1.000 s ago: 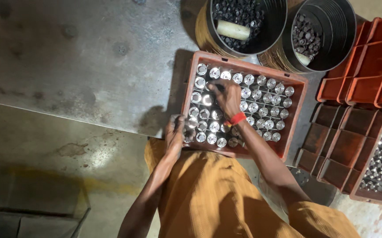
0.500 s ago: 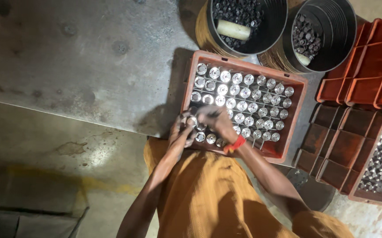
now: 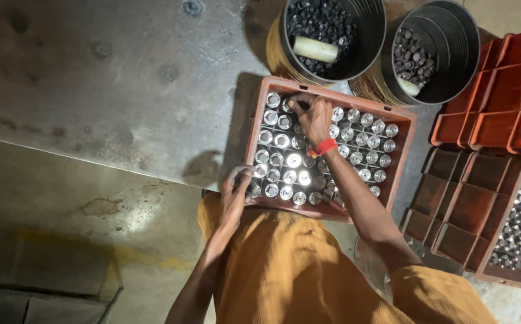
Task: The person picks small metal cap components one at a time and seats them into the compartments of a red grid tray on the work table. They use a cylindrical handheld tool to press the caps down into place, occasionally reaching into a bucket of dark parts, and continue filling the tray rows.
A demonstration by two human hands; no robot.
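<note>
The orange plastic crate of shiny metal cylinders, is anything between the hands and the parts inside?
Nothing visible. The orange plastic crate is open-topped; the right hand rests on the shiny metal cylinders at its far edge, the left hand at its near corner.

Two black buckets [image 3: 452,36] holding dark parts; empty red crates [image 3: 494,90] stacked right; stained concrete floor [image 3: 92,78].

Right hand [image 3: 313,117] on shiny cylinders [image 3: 356,129] (far row); left hand [image 3: 236,191] grips crate [image 3: 405,141].
</note>
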